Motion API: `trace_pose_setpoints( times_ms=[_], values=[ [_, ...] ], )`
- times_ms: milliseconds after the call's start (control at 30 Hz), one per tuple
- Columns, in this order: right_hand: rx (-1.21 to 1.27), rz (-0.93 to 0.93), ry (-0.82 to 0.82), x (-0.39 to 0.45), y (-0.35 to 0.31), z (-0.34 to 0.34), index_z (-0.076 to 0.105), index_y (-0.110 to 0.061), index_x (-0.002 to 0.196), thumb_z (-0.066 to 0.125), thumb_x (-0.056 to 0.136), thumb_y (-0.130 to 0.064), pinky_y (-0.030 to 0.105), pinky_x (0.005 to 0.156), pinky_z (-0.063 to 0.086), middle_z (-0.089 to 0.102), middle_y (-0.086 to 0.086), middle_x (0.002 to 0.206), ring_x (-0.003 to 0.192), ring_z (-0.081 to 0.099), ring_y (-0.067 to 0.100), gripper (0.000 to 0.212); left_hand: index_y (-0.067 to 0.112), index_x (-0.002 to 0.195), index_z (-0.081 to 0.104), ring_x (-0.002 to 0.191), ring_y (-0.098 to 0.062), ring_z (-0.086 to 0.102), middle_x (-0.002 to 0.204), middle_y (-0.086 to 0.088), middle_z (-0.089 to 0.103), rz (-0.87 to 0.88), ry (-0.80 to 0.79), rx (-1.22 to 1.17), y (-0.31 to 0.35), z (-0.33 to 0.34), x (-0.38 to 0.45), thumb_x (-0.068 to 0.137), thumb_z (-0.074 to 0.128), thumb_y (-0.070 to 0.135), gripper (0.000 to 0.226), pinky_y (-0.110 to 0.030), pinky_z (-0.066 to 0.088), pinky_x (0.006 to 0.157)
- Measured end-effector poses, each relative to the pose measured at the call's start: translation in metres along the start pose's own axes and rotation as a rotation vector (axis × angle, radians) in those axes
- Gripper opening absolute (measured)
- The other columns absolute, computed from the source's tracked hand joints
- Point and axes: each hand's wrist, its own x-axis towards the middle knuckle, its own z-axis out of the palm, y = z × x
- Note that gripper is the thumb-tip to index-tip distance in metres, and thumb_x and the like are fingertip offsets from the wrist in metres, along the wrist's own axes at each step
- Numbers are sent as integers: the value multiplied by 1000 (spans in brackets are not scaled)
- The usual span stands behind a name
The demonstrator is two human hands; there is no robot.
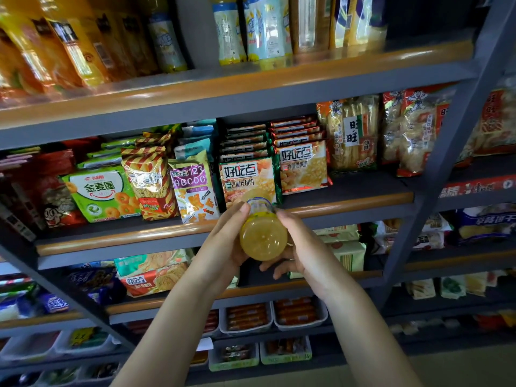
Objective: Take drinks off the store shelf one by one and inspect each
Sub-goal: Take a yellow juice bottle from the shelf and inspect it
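A yellow drink bottle (262, 236) is held in front of the snack shelves, tipped so its round base faces me and its pale blue label points away. My left hand (223, 241) grips its left side with the thumb up near the label. My right hand (293, 247) wraps its right side and underside. On the top shelf (251, 76) stand more drinks: pale yellow bottles with light blue labels (251, 32) and orange juice bottles (64, 43) to the left.
Snack bags (192, 185) and biscuit packs (301, 166) fill the shelf right behind the bottle. A grey shelf upright (446, 163) slants down at the right. Lower shelves carry more packets and white bins of sausages (273, 314).
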Motion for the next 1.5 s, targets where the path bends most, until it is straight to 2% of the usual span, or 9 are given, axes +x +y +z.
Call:
trace_pose_setpoints(
  times_ms=[100, 233, 500, 767, 933, 1033, 1133, 1333, 1500],
  values=[
    [-122, -19, 76, 3, 16, -6, 62, -42, 115, 58, 97, -51, 32, 64, 56, 68, -2, 120, 101, 69, 18, 20, 22, 146, 44, 103, -27, 73, 123, -10, 71, -73, 92, -43, -15, -2, 1, 81, 75, 36, 73, -37, 59, 71],
    [-200, -13, 55, 8, 41, -11, 62, -21, 127, 60, 99, -38, 12, 64, 51, 69, -10, 107, 80, 69, -6, 33, 6, 132, 58, 90, -29, 75, 107, -16, 75, -133, 137, -53, -38, 0, 1, 96, 63, 21, 39, -39, 62, 69],
    [-212, -159, 51, 5, 56, -13, 66, -27, 117, 68, 95, -29, 35, 84, 60, 74, 5, 103, 95, 72, 18, 23, 9, 126, 61, 97, -27, 73, 108, -11, 75, 18, 176, 36, -50, 1, -9, 87, 66, 29, 45, -39, 61, 83],
    [-210, -469, -17, -18, -36, 3, 69, -22, 110, 74, 78, -38, 31, 42, 39, 64, 22, 77, 53, 51, 23, 36, 16, 128, 64, 105, -46, 65, 119, -22, 68, 408, -7, 207, 31, 22, -19, 91, 67, 36, 42, -60, 54, 91],
    [-90, -821, 75, -21, -104, 25, 68, -10, 109, 81, 84, -21, 20, 53, 48, 70, -6, 75, 56, 61, 10, 30, 16, 129, 64, 117, -14, 66, 124, -2, 71, 670, -104, 327, 112, 47, -25, 97, 58, 30, 35, -26, 53, 96],
    [-82, -963, 188, -11, -146, 34, 60, -10, 117, 81, 83, -20, 29, 48, 51, 71, 0, 87, 56, 62, 19, 41, 16, 123, 66, 117, -2, 60, 120, 1, 68, 984, 89, 589, 157, 40, -8, 97, 55, 41, 37, -18, 44, 99],
    [-59, -1034, 239, 2, -187, 38, 52, -3, 121, 74, 88, -2, 28, 54, 58, 70, 7, 101, 66, 70, 18, 40, 10, 114, 69, 105, -22, 58, 105, -9, 63, 1178, 428, 1069, 187, 15, 36, 96, 45, 44, 46, -36, 46, 94],
    [-378, -1006, 368, 51, -238, 44, 49, -22, 138, 85, 60, -48, 45, 97, 57, 66, -4, 128, 116, 66, 15, 90, 13, 107, 72, 97, -40, 63, 100, -16, 68, 1006, 700, 1562, 206, -15, 78, 94, 31, 53, 59, -49, 49, 83],
    [-484, -825, 313, 98, -255, 58, 51, -21, 129, 90, 63, -31, 53, 85, 60, 65, 2, 122, 109, 68, 27, 77, 14, 92, 73, 84, -37, 65, 84, -13, 71, 904, 731, 1725, 209, -40, 86, 97, 28, 53, 60, -43, 45, 73]
  ],
)
